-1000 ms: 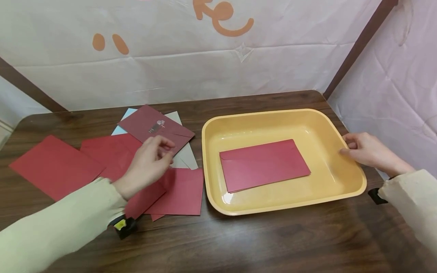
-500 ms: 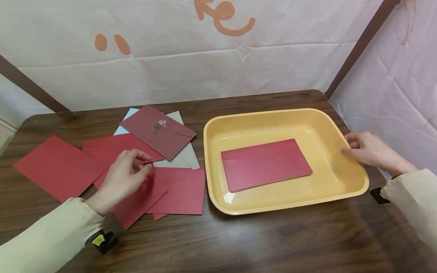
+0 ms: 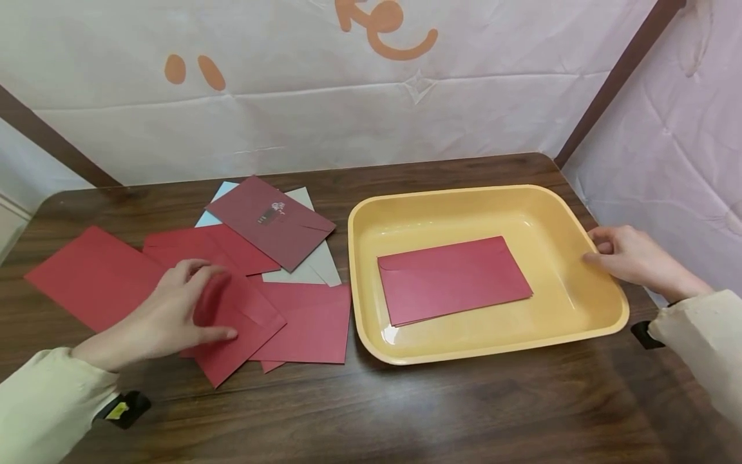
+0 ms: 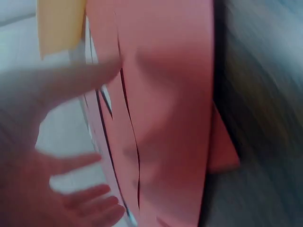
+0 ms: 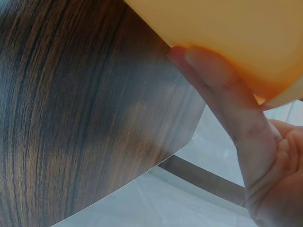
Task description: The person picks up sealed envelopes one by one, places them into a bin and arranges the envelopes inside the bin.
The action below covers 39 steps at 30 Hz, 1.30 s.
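My left hand [image 3: 165, 312] hovers over a red envelope [image 3: 255, 322] in the loose pile, thumb and fingers spread wide. In the left wrist view, the spread fingers appear beside the red paper [image 4: 173, 94] with nothing between them. My right hand [image 3: 634, 258] holds the right rim of a yellow tray [image 3: 551, 258], thumb over the edge. From the right wrist view, its fingers [image 5: 222, 85] lie against the tray's outer wall. Inside the tray rests a small stack of red envelopes [image 3: 455, 280], slightly misaligned.
Another red envelope [image 3: 93, 270] lies at the far left. Behind the pile, a maroon printed envelope [image 3: 272, 225] overlaps a grey one [image 3: 313, 264] and a light blue one [image 3: 217, 200]. All sit on a dark wooden table [image 3: 417, 412], with a pale cloth [image 3: 290, 129] hanging behind it.
My left hand has moved left and toward me, from over the maroon envelope to over the front red one, and its fingers have spread. The right hand stays on the tray.
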Each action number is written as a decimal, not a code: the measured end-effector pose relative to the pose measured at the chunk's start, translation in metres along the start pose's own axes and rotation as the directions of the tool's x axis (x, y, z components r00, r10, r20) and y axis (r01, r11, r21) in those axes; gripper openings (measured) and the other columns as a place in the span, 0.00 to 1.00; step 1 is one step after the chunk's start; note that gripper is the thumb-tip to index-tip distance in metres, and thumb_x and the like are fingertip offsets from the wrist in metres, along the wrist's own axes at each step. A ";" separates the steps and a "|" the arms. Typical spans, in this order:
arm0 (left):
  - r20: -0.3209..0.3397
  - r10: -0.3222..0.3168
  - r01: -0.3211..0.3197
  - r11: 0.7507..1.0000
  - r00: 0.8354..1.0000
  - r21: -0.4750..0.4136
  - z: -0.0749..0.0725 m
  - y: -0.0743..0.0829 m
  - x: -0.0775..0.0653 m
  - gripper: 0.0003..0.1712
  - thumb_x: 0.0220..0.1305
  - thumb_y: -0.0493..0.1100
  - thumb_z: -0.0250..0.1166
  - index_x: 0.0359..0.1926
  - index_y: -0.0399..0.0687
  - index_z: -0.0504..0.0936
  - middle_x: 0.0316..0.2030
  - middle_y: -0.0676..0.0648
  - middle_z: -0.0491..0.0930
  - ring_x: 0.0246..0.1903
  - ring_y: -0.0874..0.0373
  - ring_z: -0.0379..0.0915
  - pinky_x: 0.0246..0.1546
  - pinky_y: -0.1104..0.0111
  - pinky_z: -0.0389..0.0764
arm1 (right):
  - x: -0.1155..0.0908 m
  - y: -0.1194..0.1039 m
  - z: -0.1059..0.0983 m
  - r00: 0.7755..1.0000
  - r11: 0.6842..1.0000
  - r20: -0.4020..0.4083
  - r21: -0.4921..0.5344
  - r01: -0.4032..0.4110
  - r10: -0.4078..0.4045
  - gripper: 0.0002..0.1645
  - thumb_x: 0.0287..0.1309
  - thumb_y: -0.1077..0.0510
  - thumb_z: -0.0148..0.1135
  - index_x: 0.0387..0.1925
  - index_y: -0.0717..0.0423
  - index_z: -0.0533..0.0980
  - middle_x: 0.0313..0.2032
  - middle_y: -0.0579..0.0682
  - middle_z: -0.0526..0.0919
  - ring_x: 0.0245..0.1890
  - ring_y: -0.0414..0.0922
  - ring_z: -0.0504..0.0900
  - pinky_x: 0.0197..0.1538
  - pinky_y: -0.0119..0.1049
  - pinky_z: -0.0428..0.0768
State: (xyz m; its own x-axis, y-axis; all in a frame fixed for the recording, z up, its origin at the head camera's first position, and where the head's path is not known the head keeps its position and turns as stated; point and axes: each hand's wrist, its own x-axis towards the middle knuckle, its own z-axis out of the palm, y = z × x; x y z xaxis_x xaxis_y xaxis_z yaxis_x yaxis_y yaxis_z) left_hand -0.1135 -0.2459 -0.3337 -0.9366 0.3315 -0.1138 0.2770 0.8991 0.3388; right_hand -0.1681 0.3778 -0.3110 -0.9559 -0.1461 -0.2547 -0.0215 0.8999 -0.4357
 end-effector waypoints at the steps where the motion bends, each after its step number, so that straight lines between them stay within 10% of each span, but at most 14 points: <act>1: 0.014 0.033 -0.033 0.999 0.999 0.021 0.001 -0.004 -0.002 0.58 0.38 0.58 0.79 0.66 0.39 0.63 0.63 0.30 0.56 0.59 0.32 0.54 0.47 0.37 0.70 | 0.000 0.000 0.000 1.000 1.000 -0.001 -0.001 0.000 0.000 0.22 0.59 0.60 0.58 0.50 0.72 0.72 0.35 0.63 0.86 0.25 0.34 0.81 0.30 0.27 0.75; 12: 0.108 0.170 -0.172 0.985 0.979 0.008 0.014 -0.028 -0.006 0.65 0.35 0.67 0.76 0.73 0.55 0.57 0.73 0.33 0.46 0.70 0.33 0.43 0.55 0.34 0.60 | -0.001 0.000 0.001 1.000 1.000 0.001 0.009 0.006 -0.006 0.22 0.59 0.59 0.58 0.51 0.73 0.72 0.35 0.63 0.86 0.25 0.34 0.82 0.30 0.27 0.76; 39: -0.010 -0.062 0.062 0.976 0.998 0.209 0.053 0.040 -0.005 0.60 0.58 0.76 0.52 0.73 0.35 0.48 0.69 0.21 0.45 0.67 0.23 0.43 0.63 0.38 0.56 | -0.001 -0.001 0.000 1.000 1.000 0.000 -0.007 0.003 -0.003 0.22 0.60 0.59 0.58 0.50 0.72 0.72 0.35 0.62 0.86 0.24 0.33 0.81 0.30 0.26 0.74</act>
State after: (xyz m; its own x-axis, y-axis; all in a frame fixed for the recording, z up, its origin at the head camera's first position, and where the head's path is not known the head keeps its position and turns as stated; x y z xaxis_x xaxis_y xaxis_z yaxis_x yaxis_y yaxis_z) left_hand -0.0866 -0.1959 -0.3692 -0.9540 0.2725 -0.1249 0.2568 0.9579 0.1280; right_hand -0.1666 0.3773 -0.3107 -0.9559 -0.1487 -0.2531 -0.0264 0.9022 -0.4304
